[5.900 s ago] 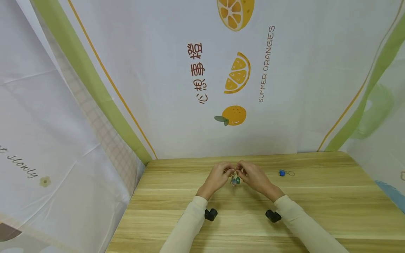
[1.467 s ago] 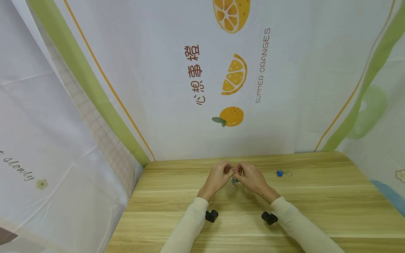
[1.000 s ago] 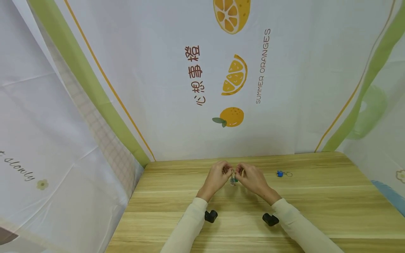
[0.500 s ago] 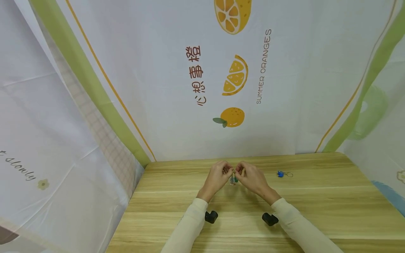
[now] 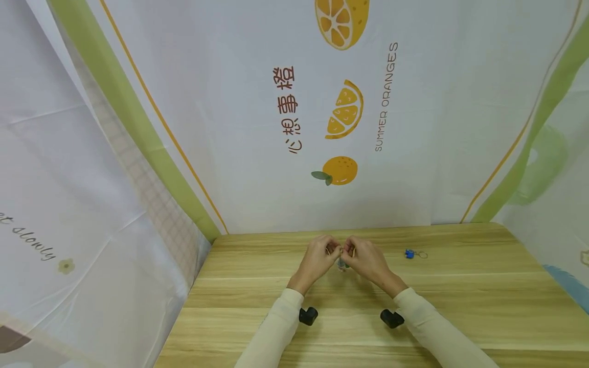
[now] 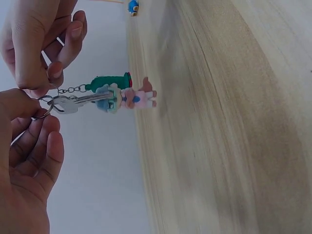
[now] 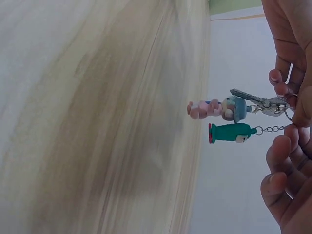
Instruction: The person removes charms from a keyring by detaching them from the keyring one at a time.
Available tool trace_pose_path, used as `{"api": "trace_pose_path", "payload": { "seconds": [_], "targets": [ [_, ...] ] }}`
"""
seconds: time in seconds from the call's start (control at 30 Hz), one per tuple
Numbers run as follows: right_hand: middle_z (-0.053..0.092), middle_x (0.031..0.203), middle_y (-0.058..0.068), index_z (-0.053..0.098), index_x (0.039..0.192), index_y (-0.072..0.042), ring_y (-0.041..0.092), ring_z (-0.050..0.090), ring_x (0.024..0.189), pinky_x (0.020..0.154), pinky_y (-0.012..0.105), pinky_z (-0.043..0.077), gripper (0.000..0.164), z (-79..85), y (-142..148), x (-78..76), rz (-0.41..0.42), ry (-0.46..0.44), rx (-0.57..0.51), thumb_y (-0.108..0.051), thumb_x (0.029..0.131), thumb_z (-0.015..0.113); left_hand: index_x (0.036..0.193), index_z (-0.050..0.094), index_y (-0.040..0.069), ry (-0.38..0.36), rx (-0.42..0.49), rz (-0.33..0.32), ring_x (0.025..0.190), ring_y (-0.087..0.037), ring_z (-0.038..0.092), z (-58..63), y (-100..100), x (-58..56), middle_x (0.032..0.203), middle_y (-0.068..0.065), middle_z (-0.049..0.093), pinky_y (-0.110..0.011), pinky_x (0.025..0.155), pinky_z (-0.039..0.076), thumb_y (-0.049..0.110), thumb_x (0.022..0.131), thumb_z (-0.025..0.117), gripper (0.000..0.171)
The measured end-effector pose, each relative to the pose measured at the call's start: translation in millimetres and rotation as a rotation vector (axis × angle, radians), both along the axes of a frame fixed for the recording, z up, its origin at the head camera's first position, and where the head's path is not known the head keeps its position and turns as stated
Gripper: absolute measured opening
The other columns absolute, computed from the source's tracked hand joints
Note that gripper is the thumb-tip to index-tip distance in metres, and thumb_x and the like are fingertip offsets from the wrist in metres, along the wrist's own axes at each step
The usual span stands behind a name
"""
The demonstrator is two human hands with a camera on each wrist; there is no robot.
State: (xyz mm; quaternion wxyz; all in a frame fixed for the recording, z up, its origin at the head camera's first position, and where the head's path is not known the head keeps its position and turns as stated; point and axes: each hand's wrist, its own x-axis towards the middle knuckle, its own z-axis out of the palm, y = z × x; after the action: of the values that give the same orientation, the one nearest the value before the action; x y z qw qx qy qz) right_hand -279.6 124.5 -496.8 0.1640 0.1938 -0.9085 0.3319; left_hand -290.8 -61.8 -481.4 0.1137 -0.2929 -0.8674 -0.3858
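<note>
Both hands meet fingertip to fingertip over the far part of the table. My left hand [image 5: 317, 256] pinches a metal key ring [image 6: 43, 116], from which keys [image 6: 68, 105] hang. A small doll charm [image 6: 139, 97] with a blue-grey hat and pink clothes dangles beside the keys. Between thumb and finger, my right hand [image 5: 366, 259] pinches the end of a short chain [image 7: 269, 129] bearing a green figure charm [image 7: 229, 132] with a red base. Fingers hide the place where chain and ring come together.
A blue keychain charm [image 5: 409, 254] with its own ring [image 5: 422, 255] lies on the wooden table [image 5: 349, 332], right of the hands. Black wrist cameras [image 5: 308, 316] sit under both sleeves. A white printed cloth [image 5: 248, 194] hangs behind the table's far edge.
Over the last seconds the fingertips have drawn closer together, and the green charm is now mostly hidden behind the right hand in the head view. Both grips persist; the blue keychain stays put.
</note>
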Motion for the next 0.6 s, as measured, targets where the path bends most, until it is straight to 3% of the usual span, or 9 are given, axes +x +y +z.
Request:
{"api": "trace_pose_path", "payload": {
  "seconds": [0.6],
  "targets": [
    [0.065, 0.074, -0.007, 0.069, 0.090, -0.013, -0.001, 0.046, 0.056, 0.052, 0.021, 0.041, 0.006, 0.5, 4.1, 0.6, 0.016, 0.091, -0.021, -0.009, 0.093, 0.072, 0.105, 0.075, 0.006, 0.023, -0.002, 0.020, 0.082, -0.009, 0.065, -2.5, -7.5, -1.5, 0.096, -0.006, 0.073, -0.019, 0.074, 0.056, 0.009, 0.106, 0.066, 0.010]
  ]
}}
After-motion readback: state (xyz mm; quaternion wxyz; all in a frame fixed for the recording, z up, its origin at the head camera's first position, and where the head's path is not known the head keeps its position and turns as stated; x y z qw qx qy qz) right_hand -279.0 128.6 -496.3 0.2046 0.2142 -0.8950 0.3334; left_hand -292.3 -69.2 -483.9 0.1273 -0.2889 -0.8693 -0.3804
